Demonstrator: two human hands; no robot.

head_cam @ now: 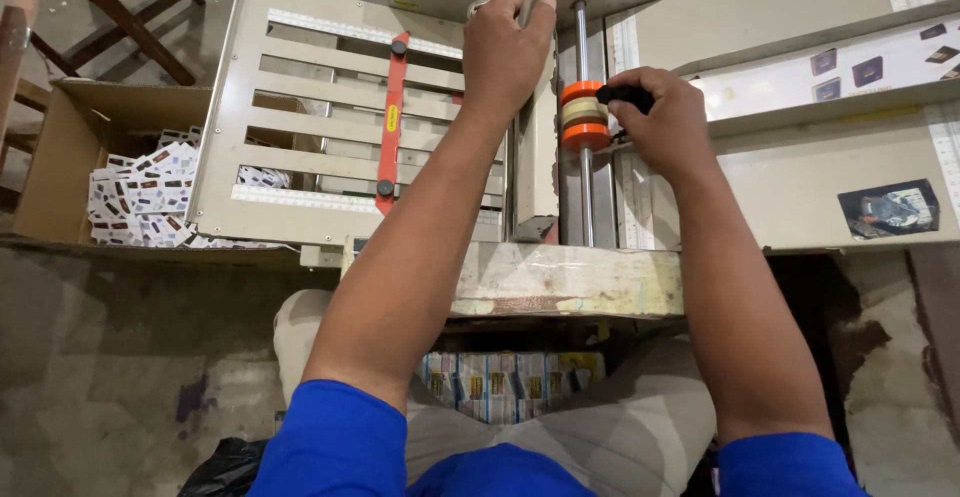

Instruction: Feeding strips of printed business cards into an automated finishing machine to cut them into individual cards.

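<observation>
My right hand is curled tight around a small black knob, fingers wrapped over it so only its top edge shows. The knob sits just to the right of the orange-and-cream roller threaded on the upright steel rod, and my knuckles are almost against that roller. My left hand reaches further up the machine, fingers bent over the top of a thin metal piece near the rod's upper end; I cannot tell what exactly it closes on, since my fingers hide it.

Both hands work over a cream-coloured cutting machine with ruler strips along its edges. To the left lies its slatted metal tray, crossed by a red bar fixed with black knobs. Right of my hand a printed sheet of small cards rests on the feed table, and a worn sticker sits lower down. A cardboard box at far left holds loose cut cards. Below the machine's chipped front ledge, between my knees, stand bundled card stacks.
</observation>
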